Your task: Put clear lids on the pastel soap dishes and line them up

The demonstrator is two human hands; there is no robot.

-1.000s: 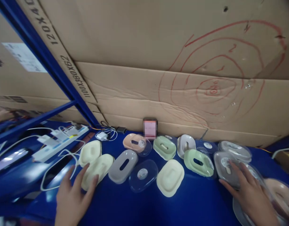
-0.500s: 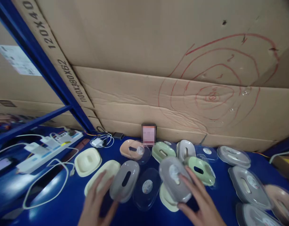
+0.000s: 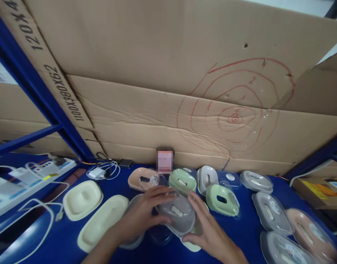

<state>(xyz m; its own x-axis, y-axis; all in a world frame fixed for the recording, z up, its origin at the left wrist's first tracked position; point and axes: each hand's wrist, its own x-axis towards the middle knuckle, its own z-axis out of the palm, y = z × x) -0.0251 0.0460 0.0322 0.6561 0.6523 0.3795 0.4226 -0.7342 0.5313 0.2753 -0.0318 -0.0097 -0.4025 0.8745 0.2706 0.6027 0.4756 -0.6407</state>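
A grey oval plastic dish (image 3: 177,212), with a slot in its middle and a clear cover, is held up between both hands. My left hand (image 3: 146,212) has its fingers curled over the dish's left side and top. My right hand (image 3: 205,229) grips the right edge, thumb low and fingers along the far side. Underneath, a cream dish (image 3: 192,246) shows in part. Another grey dish (image 3: 132,240) lies mostly hidden behind my left hand and forearm. A clear lid (image 3: 160,234) on the table is partly covered by the held dish.
Cream pieces (image 3: 83,200) lie at left. Peach (image 3: 139,179), green (image 3: 222,200) and white (image 3: 208,179) dishes stand behind the hands; several covered dishes (image 3: 273,212) are at right. A power strip (image 3: 61,170), cables and a small framed screen (image 3: 165,161) stand near the cardboard wall (image 3: 130,110).
My left hand has moved right from over the cream and grey dishes onto the grey dish. My right hand has brought that dish left and turned it. The camera view has shifted right.
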